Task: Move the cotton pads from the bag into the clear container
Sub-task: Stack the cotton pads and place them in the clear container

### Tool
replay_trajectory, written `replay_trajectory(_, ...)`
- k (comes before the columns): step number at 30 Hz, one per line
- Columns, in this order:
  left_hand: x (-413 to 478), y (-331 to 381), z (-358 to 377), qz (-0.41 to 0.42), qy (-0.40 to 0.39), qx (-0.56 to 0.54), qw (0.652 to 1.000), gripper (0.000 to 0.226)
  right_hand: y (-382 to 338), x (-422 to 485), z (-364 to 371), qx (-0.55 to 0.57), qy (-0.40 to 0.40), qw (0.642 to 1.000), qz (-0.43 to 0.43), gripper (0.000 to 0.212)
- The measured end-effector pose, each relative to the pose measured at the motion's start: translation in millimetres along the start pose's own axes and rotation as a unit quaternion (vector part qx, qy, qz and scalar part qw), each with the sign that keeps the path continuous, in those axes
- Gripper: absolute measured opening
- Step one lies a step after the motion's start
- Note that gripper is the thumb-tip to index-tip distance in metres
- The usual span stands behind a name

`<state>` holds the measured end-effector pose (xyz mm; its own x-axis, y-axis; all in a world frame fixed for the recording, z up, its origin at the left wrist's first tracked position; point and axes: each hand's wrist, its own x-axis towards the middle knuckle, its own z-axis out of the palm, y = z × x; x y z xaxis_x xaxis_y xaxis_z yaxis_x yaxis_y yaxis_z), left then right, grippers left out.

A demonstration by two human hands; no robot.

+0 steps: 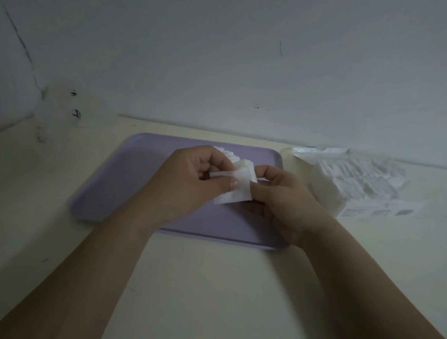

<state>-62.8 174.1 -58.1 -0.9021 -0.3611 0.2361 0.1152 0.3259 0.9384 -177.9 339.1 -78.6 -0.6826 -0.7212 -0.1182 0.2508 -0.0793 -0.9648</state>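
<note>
Status: both hands are up over the purple tray [120, 181], working one stack of cotton pads [239, 181] between them.

Left hand [189, 183] grips the stack, fingers curled round the back and thumb pressed flat on the front pad. Right hand [284, 199] pinches the right edge of that front pad, thumb below and index on top. Its other fingers are curled under; I can't tell if they touch anything.

The stack is fanned, and the far pads poke out beyond the left knuckles. As far as I can judge, the pads are held clear of the tray.

The bag [356, 184] lies on the table [213, 283] to the right of the right hand, apart from it, with plenty of pads inside. I read the pale translucent shape far left of and beyond the left hand, against the wall, as the clear container [60, 107]. It's blurry, so I can't confirm that or see any contents.

Step, my call: a batch is out of the bag and being squared up for transfer. The bag looks mostly full, so lots is left.

Next move needs:
- Even up the fan so nothing sheds.
- One hand takes a firm grip across the whole stack.
- Long carry left and away to the container, then set the pads in flat.

Risk: the loose front pad slips off mid-carry.
</note>
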Motion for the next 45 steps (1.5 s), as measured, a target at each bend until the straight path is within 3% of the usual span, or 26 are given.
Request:
replay_trajectory(10, 3, -8, 2, 0.017, 0.057, 0.047, 0.997, 0.016, -4, -4, 8, 0.058, -0.059, 0.996, 0.020, 0.014)
replay_trajectory(15, 4, -7, 6, -0.003, 0.105, 0.053, 0.993, 0.043, -5, -3, 5, 0.056, -0.079, 0.995, -0.022, 0.041)
replay_trajectory(18, 4, -11, -2, -0.060, 0.028, 0.036, 0.997, 0.050, -3, -1, -1, 0.037, -0.082, 0.995, -0.033, 0.036)
replay_trajectory(20, 2, -12, -3, -0.062, -0.026, 0.055, 0.996, 0.036, -2, 1, -6, -0.009, -0.077, 0.996, -0.034, 0.027)
replay_trajectory(24, -3, -11, 3, -0.021, -0.001, 0.128, 0.992, 0.031, -2, 1, -7, -0.201, -0.019, 0.974, -0.106, 0.033)
replay_trajectory(27, -2, -14, 5, -0.034, -0.006, 0.184, 0.982, 0.044, -2, 2, -2, -0.150, -0.005, 0.983, -0.108, 0.045)
replay_trajectory(32, 0, -19, 2, -0.069, -0.020, 0.189, 0.979, 0.046, 17, 8, 6, -0.161, 0.028, 0.978, -0.130, 0.019)
replay_trajectory(36, -2, -16, -4, -0.073, -0.038, 0.196, 0.977, 0.036, 23, 10, 12, -0.168, 0.077, 0.975, -0.127, 0.018)
replay_trajectory(43, -5, -10, 5, -0.083, -0.075, 0.147, 0.983, 0.018, 29, 10, 29, -0.170, 0.086, 0.975, -0.112, 0.030)
replay_trajectory(45, -6, -8, 5, -0.094, -0.069, 0.128, 0.985, 0.018, 25, 11, 22, -0.137, 0.066, 0.984, -0.095, 0.044)
